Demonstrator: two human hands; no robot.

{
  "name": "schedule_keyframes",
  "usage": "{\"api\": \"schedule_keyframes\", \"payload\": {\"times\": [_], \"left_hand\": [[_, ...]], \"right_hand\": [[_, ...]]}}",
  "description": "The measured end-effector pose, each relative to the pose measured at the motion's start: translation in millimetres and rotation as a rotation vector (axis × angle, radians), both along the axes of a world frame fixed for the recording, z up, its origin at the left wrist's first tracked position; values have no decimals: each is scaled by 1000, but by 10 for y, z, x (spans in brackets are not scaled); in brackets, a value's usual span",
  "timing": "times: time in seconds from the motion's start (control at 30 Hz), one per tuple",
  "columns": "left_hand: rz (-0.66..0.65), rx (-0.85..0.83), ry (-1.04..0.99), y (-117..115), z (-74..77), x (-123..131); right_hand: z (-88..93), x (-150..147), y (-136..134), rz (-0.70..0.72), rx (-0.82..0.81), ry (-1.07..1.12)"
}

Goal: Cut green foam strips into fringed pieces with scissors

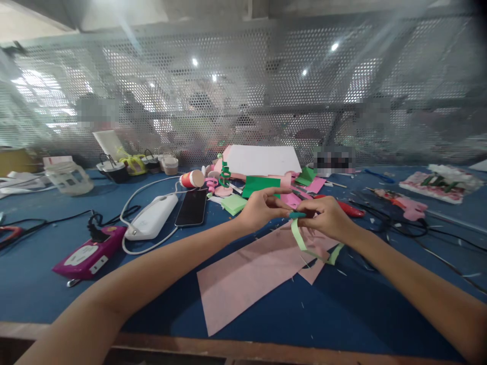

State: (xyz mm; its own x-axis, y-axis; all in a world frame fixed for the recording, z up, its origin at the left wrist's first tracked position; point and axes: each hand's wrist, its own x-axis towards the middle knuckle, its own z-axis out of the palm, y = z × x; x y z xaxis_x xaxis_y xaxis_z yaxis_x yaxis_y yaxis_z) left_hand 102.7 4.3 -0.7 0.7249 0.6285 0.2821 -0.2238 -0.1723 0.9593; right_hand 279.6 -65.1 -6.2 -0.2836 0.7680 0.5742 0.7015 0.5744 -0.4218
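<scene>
My left hand (261,209) and my right hand (325,215) meet over the middle of the table, fingers pinched. Between their fingertips is a small dark green piece (297,215), partly hidden by the fingers. A light green paper strip (298,235) hangs in a curve below it from my right hand. Whether the strip and the dark piece are joined, I cannot tell. Under my hands lies a long pink paper sheet (243,276), with a smaller pink scrap (312,272) by its right end. Just behind are a dark green sheet (261,186) and light green paper (233,204).
At left are a purple power strip (91,253), a white power bank (154,217) with a looped cable, and a black phone (191,208). At right lie a pink glue gun (409,207) with black cords and a red-handled tool (348,208). A perforated screen (243,91) stands behind.
</scene>
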Motion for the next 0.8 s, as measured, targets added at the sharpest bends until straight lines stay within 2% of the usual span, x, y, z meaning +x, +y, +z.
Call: {"api": "schedule_keyframes", "payload": {"times": [0.23,0.5,0.8], "left_hand": [[16,38,-13,-55,-18,16],[-38,61,-56,-55,-53,18],[-69,-83,-70,-20,-75,33]], "right_hand": [[-1,-16,-9,-4,-41,7],[-27,-24,-13,-14,-60,41],[10,-81,-43,-30,-155,175]]}}
